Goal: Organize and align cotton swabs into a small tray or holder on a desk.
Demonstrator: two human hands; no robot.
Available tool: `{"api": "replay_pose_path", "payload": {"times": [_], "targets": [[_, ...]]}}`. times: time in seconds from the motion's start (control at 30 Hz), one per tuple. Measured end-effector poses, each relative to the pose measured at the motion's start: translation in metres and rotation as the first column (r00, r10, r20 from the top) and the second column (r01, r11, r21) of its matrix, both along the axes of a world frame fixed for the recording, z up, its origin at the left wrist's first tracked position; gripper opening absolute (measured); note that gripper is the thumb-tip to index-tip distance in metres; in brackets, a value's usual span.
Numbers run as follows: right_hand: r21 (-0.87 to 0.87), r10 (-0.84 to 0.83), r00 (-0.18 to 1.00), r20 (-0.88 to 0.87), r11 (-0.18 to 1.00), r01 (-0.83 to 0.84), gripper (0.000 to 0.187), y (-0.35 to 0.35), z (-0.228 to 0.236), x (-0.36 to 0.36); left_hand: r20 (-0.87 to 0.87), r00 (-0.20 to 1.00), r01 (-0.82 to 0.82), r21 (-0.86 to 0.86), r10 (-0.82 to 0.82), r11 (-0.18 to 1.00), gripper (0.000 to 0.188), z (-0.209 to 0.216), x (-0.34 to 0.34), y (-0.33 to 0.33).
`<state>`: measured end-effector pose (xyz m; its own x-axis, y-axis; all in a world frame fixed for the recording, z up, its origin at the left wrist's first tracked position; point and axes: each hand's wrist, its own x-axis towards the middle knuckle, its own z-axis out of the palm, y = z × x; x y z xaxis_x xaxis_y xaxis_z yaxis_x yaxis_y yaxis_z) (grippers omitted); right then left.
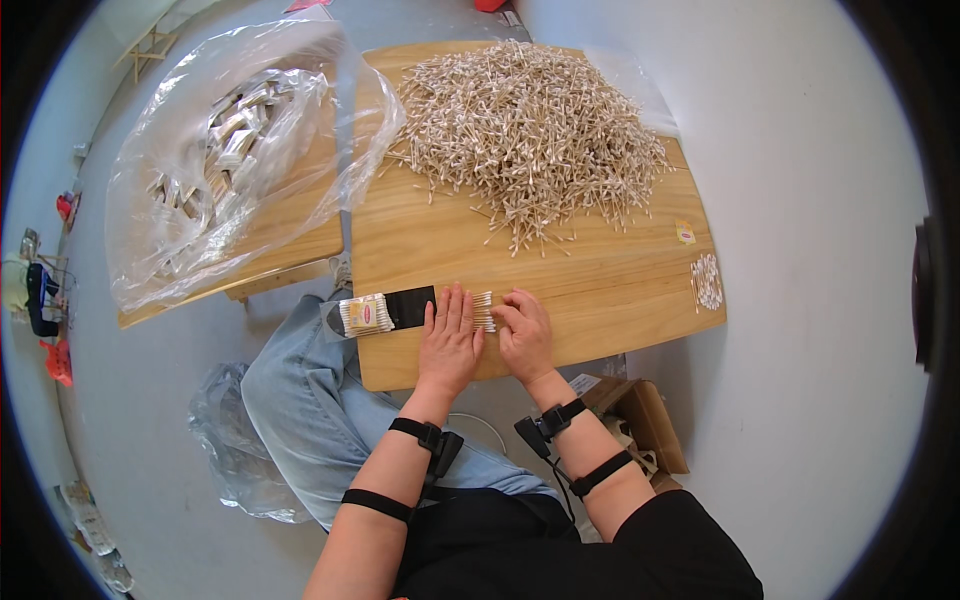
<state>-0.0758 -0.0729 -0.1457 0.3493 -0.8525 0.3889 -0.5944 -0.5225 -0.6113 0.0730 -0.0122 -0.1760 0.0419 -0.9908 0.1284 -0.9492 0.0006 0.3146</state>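
A small row of cotton swabs (484, 312) lies side by side at the front of the wooden table. My left hand (452, 340) rests flat over its left part, fingers stretched out and hiding some of the swabs. At the row's right edge is my right hand (525, 333), its fingers curled in and the fingertips close to the swabs; whether anything is between them is hidden. Left of my left hand lies a flat black strip (411, 307). Beyond it, a clear packet of cotton swabs (365, 315) with a yellow label sits at the table's left edge.
A big heap of loose cotton swabs (530, 135) covers the far part of the table (600, 285). At the right edge are a small pile of swabs (706, 283) and a yellow label (685, 232). A clear bag of packets (235, 150) stands left; a cardboard box (650, 425) is below right.
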Motion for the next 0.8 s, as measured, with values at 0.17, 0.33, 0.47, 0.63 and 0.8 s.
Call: {"api": "replay_pose_path", "payload": {"times": [0.17,0.33,0.47,0.63,0.8], "targets": [[-0.007,-0.008,1.000,0.001,1.000,0.008,0.030,-0.0010,-0.0003,0.0001,0.011,1.000,0.001,0.001,-0.001,1.000,0.070,0.0001,-0.0001,0.0002],[-0.025,-0.021,0.999,-0.035,0.999,0.020,0.028,-0.0005,0.0002,0.0029,0.011,1.000,-0.001,0.000,0.001,1.000,0.070,-0.0006,0.0002,0.0003],[-0.036,-0.021,0.999,-0.045,0.999,0.019,0.027,-0.0012,-0.0028,0.0024,0.009,1.000,-0.001,-0.005,0.001,1.000,0.070,-0.0019,-0.0001,0.0004],[-0.051,0.009,0.989,-0.147,0.999,-0.016,0.042,-0.0010,0.0007,0.0036,0.015,1.000,-0.002,0.003,0.002,1.000,0.069,-0.0019,-0.0008,0.0003],[-0.020,0.115,0.943,-0.313,0.992,-0.128,0.054,0.0000,-0.0029,0.0028,0.000,1.000,-0.012,-0.005,0.012,1.000,0.065,-0.0028,-0.0012,-0.0007]]}}
